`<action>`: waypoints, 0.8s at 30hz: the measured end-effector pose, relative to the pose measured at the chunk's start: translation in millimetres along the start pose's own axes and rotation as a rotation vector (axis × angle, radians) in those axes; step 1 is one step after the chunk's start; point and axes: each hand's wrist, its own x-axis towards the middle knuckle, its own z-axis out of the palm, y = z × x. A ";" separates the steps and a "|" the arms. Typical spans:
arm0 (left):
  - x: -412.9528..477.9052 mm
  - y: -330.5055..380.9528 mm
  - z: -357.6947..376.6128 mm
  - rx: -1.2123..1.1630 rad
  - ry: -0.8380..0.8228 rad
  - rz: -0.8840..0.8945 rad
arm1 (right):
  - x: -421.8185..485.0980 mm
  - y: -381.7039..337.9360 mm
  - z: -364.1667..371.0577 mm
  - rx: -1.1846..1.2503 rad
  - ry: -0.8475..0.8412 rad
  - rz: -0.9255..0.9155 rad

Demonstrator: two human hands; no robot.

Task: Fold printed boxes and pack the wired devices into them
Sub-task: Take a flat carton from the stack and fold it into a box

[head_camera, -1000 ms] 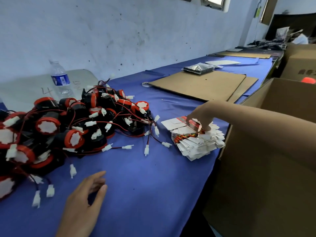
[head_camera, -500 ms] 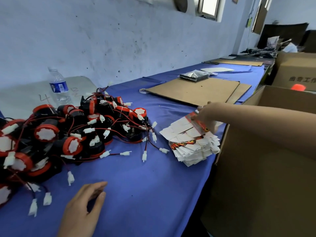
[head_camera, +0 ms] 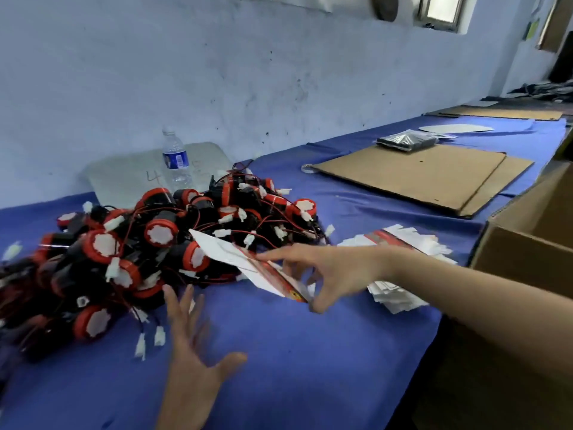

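A handwritten "4" stands on the pale grey board [head_camera: 124, 181] leaning against the wall; a second mark beside it is half hidden behind the water bottle [head_camera: 175, 159], whose blue label carries white lettering too small to read. The flat printed box [head_camera: 224, 253] shows a red printed band and a small yellow emblem near its lower corner, but none of its print is legible through the blur. The right hand [head_camera: 328, 274] pinches this box at its printed end, with the thumb under the lower corner and the forefinger stretched along the upper edge. The box is tilted and off the blue cloth [head_camera: 310, 373], and its white end points toward the pile of wired devices [head_camera: 148, 243], black and red bodies tangled in red and black leads with white plugs. The stack of flat boxes [head_camera: 403, 243] lies just behind the right wrist, near the table's right edge. The left hand [head_camera: 192, 367] hovers over the cloth near the front of the pile, fingers spread and straight, holding nothing. Farther along lie cardboard sheets [head_camera: 418, 178] with a dark shiny packet [head_camera: 406, 139] at their far edge, and an open carton [head_camera: 527, 243] stands at the right.
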 end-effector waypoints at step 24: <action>6.1 -0.4 -12.8 0.046 0.552 0.034 | 100.5 -4.8 108.0 0.605 0.295 -0.342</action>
